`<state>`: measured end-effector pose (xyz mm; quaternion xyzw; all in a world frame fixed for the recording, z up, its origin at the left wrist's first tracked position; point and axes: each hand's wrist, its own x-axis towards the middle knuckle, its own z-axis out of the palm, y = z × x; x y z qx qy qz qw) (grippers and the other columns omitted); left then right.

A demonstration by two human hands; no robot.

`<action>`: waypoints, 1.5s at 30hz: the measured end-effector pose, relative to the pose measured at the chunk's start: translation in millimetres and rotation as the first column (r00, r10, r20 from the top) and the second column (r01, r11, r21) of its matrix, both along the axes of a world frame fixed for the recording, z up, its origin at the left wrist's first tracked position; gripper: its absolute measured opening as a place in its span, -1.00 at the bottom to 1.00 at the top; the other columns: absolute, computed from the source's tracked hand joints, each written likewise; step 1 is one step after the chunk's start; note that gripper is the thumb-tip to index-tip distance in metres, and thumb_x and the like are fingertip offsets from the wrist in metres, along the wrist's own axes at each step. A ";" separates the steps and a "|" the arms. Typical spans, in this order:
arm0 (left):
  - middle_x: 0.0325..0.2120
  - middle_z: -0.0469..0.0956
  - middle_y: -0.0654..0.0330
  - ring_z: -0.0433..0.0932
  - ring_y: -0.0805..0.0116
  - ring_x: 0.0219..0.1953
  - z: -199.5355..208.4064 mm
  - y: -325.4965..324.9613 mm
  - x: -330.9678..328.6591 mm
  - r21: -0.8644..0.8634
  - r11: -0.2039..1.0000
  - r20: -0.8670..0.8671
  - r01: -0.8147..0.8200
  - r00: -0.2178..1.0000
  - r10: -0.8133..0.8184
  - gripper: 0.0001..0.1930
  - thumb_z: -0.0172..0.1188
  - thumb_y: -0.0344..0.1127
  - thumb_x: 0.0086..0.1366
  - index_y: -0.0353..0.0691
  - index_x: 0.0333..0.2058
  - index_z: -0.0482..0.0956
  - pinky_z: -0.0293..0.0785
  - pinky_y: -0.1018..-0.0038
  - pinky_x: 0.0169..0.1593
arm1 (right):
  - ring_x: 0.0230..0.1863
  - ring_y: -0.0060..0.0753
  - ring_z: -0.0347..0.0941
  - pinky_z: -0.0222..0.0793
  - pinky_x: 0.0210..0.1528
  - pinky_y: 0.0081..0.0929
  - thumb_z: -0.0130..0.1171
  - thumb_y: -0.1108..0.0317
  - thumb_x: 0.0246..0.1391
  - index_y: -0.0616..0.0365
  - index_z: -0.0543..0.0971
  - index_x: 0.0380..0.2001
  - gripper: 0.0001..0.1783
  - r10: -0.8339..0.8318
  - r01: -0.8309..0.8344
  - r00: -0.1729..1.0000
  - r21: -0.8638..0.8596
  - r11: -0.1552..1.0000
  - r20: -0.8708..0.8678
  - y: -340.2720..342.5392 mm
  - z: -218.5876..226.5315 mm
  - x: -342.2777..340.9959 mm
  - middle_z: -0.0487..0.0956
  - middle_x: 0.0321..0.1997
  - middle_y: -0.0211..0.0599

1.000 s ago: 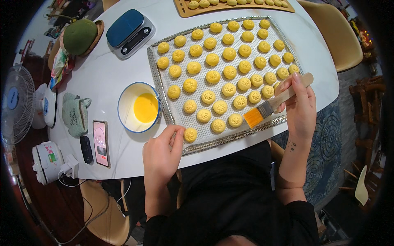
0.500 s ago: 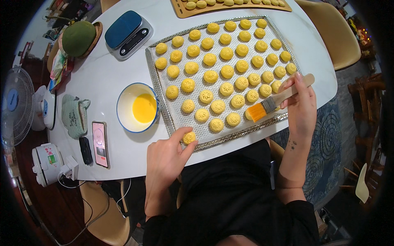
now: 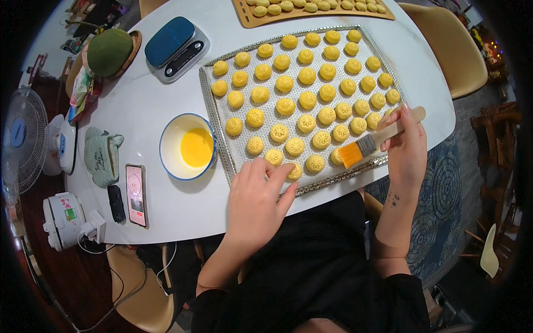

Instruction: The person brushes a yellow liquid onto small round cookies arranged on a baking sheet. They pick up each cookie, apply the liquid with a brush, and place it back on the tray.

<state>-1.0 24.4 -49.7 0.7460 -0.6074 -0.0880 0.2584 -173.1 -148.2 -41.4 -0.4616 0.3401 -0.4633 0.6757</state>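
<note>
A white table (image 3: 136,105) fills a cluttered room, a blue patterned rug (image 3: 438,208) below. Rows of round yellow buns (image 3: 307,100) (flower-stamped, many of them) sit on a metal-rimmed tray (image 3: 217,130). The right hand (image 3: 406,147) grips a brush (image 3: 366,146) over them; the left hand (image 3: 256,194) reaches the near buns, thumb and fingers apart.

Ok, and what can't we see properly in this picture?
In the head view:
The tray, near-left corner: hidden by the left hand.
The brush, some of its handle: covered by the right hand.
One yellow bun, partly: behind the bristles.
The brown board, far side: cut off by the top edge.
The phone, screen writing: too small.
</note>
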 end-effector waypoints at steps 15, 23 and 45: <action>-0.34 0.48 0.18 0.41 0.25 -0.29 19.4 13.8 11.8 -0.029 0.999 -0.361 0.032 0.932 -0.040 -0.66 0.31 -0.39 -0.08 -0.22 -0.25 0.49 0.30 0.43 -0.18 | -0.54 -0.57 0.39 0.32 -0.45 -0.67 -0.11 0.21 0.21 0.24 0.44 -0.43 -0.69 0.029 -0.030 1.000 -0.093 0.995 -0.009 7.2 6.0 37.4 0.46 -0.48 -0.32; -0.40 0.55 0.23 0.39 0.52 -0.42 -6.8 74.5 29.4 -0.072 0.944 -0.812 -0.322 0.568 0.132 -0.53 0.38 -0.47 -0.18 -0.32 -0.19 0.51 0.33 0.61 -0.27 | -0.50 -0.34 0.41 0.22 -0.31 -0.40 0.06 0.30 0.02 0.22 0.49 -0.54 -0.80 0.198 -0.417 0.908 -0.749 0.515 -0.369 62.4 20.1 166.4 0.46 -0.66 -0.27; -0.14 0.43 0.11 0.39 0.47 -0.19 -35.1 78.5 32.8 -0.228 0.815 -0.961 -0.533 -0.011 -0.276 -0.57 0.16 -0.34 0.17 -0.36 -0.02 0.29 0.29 0.56 -0.08 | -0.56 -0.59 0.45 0.31 -0.47 -0.68 -0.05 0.30 0.14 0.33 0.46 -0.46 -0.73 0.316 -0.378 0.911 -0.228 0.898 -0.266 47.0 4.5 165.3 0.50 -0.56 -0.32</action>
